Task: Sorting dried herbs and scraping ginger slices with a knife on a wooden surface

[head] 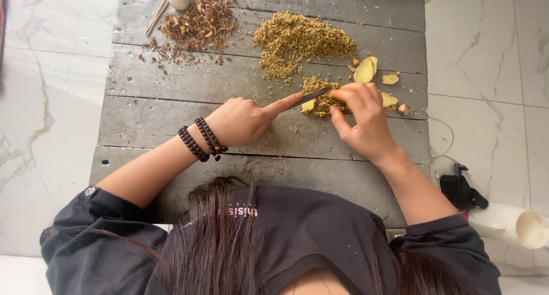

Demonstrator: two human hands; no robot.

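On the grey tabletop [171, 117] we see the left hand [243, 120] gripping a knife [313, 94], handle hidden in the fist, while the right hand [363, 115] pinches ginger [320, 102], mostly covered by its fingers, beside the minced heap [300, 40].

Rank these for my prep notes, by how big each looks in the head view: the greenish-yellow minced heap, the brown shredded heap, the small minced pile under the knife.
1. Greenish-yellow minced heap, largest.
2. Brown shredded heap, somewhat smaller, though its scattered bits blur the edge.
3. Small minced pile under the knife, smallest; hands partly cover it.
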